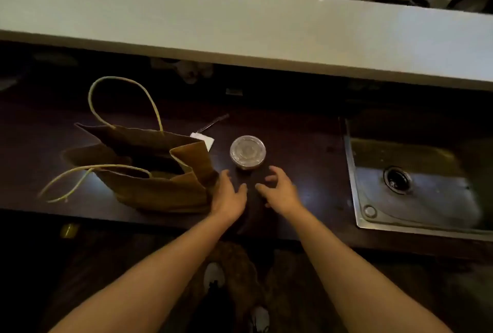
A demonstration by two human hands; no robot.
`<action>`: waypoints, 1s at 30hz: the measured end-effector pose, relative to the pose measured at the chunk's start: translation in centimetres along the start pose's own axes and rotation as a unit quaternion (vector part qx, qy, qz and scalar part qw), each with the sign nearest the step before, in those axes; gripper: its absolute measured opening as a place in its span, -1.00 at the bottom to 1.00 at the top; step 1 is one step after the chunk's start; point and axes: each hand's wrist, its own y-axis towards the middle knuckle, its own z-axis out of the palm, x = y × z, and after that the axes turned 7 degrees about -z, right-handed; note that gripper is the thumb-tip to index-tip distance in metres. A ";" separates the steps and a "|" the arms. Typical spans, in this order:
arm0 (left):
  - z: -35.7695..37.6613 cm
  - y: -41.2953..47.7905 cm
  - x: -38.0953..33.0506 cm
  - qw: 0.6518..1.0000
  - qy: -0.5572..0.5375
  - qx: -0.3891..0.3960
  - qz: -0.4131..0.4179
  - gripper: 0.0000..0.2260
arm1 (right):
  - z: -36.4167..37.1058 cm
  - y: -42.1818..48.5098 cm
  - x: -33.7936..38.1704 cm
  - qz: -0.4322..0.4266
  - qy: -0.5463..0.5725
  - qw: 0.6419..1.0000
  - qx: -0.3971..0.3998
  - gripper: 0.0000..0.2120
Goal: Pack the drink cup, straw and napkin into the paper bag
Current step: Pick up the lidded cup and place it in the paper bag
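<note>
hovering near drink cup (247, 151), left hand (228, 195) & right hand (280, 192) both spread, empty; paper bag (160, 186) beside.

Brown paper bag (160, 186) with pale yellow cord handles (120, 98) on a dark brown counter (293, 146). Beside the bag: white napkin (205, 140), clear-lidded cup (247, 151). Right of the cup, a grey steel sink (416, 194).

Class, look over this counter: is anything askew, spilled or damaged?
Nothing is spilled or damaged. The bag stands open but slumps, its mouth crumpled and one handle flopped over the side. The cup is upright with its lid on. Both hands, left and right, are open and empty.
</note>
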 end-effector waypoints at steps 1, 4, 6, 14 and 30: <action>0.3 0.9 -0.1 0.999 -0.031 -0.009 -0.010 -0.48 | 0.5 0.7 0.0 0.012 0.052 0.999 -0.005 -0.33; 1.1 2.8 -0.7 0.993 -0.114 -0.015 0.005 -0.48 | 1.4 2.4 0.7 0.024 0.174 0.984 0.003 -0.23; 1.6 3.7 -1.1 0.986 -0.169 0.000 0.011 -0.49 | 1.6 3.3 1.4 0.013 0.210 0.977 0.020 -0.20; 1.1 2.9 -1.9 0.982 -0.174 0.030 0.063 -0.61 | -0.8 3.5 2.0 0.028 0.241 0.968 0.063 -0.45; -15.1 -13.1 -10.2 0.962 0.009 0.079 0.260 -0.75 | -12.1 -10.3 17.7 -0.203 0.015 0.959 0.198 -0.24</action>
